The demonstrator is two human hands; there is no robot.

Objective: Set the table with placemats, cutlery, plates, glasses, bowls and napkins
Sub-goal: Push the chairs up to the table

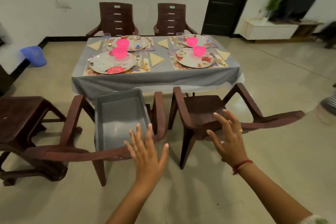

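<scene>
The table (160, 76) wears a grey cloth and carries several floral placemats, each with a flowered plate such as the near left one (109, 63) and a pink bowl (119, 52) on it. Folded beige napkins (155, 59) lie beside the mats, cutlery (138, 57) next to the plates, and clear glasses (107, 37) at the far side. An empty grey bin (118, 114) rests on the near left chair. My left hand (147, 152) hovers open over that chair's back. My right hand (229, 136) is spread open above the near right chair (205, 107).
Two brown chairs (116, 20) stand at the table's far side. A brown stool (21, 114) sits at the left, a blue bucket (34, 56) by the left wall. A dark door (227, 2) and a white cabinet (269, 29) stand at the back right.
</scene>
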